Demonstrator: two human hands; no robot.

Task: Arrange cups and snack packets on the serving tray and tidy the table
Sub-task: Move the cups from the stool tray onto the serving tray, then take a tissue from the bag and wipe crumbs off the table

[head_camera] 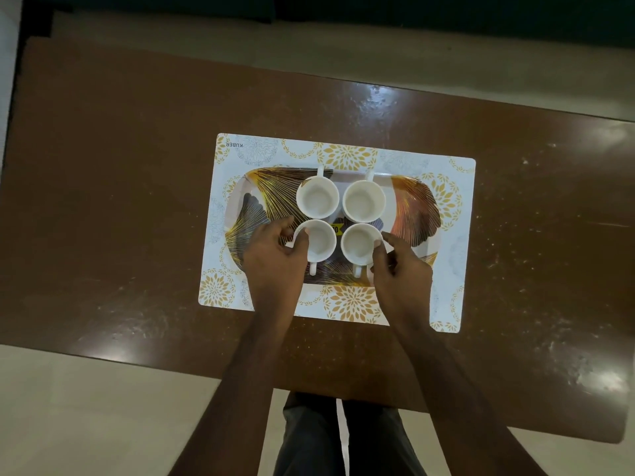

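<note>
Several empty white cups stand in a square on the leaf-patterned serving tray (417, 204). The two far cups (318, 196) (364, 201) have handles pointing away from me. My left hand (275, 259) grips the rim of the near left cup (320, 240) with thumb and fingers. My right hand (400, 266) holds the side of the near right cup (359, 243). Both near cups rest on the tray with handles pointing toward me. A small yellow label shows between the cups. No snack packets are visible.
The tray lies on a white placemat (457, 173) with gold flower prints, in the middle of a glossy brown table (120, 201). My legs show below the table's near edge. Pale floor surrounds the table.
</note>
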